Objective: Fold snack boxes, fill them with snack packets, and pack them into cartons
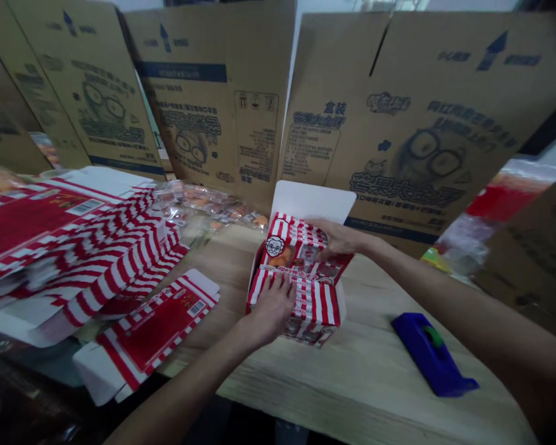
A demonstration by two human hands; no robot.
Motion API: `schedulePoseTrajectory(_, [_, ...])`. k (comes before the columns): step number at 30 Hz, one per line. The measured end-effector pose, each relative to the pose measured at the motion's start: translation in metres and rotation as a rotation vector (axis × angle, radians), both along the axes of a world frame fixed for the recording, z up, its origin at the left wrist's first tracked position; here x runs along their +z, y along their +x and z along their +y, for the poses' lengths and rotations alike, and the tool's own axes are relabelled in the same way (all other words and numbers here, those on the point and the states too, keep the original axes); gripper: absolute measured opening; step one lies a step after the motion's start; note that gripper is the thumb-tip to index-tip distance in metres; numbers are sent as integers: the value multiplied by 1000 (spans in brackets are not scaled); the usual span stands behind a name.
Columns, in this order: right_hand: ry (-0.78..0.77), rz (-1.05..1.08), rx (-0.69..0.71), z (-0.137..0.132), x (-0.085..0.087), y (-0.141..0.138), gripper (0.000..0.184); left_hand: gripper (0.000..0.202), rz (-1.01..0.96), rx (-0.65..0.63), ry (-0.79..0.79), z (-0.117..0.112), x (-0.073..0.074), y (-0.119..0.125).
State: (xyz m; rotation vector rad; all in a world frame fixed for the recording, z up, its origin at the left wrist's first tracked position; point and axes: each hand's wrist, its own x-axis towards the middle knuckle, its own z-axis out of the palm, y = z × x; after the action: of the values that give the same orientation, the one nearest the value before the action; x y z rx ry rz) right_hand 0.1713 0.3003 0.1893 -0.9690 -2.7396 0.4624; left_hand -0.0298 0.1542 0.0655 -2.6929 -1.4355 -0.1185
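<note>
Two red-and-white striped snack boxes (322,303) sit close together on the table, the rear one (296,247) tilted and showing a round face logo and windows. A white flap (312,201) stands up behind them, and white card shows along their left and right sides. My left hand (272,309) lies on the top of the front box with its fingers stretched over it. My right hand (336,238) is closed over the right part of the rear box; its fingertips partly hide behind the box edge.
A pile of striped flat cartons (115,259) covers the left, with one loose carton (162,330) in front. Small wrapped snacks (204,201) lie behind. A blue tape dispenser (429,355) rests at right. Tall cardboard boxes (213,123) wall off the back of the table (375,383).
</note>
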Motion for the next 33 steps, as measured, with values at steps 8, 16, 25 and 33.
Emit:
schedulePoseTrajectory(8, [-319, 103, -73, 3, 6, 10, 91, 46, -69, -37, 224, -1, -21, 1])
schedulePoseTrajectory(16, [-502, 39, -155, 8, 15, -4, 90, 34, -137, -50, 247, 6, -27, 4])
schedulePoseTrajectory(25, [-439, 63, -125, 3, 10, -1, 97, 38, -156, -65, 228, 4, -24, 2])
schedulePoseTrajectory(33, [-635, 87, -141, 6, 25, 7, 87, 35, -117, -85, 251, -5, -13, -1])
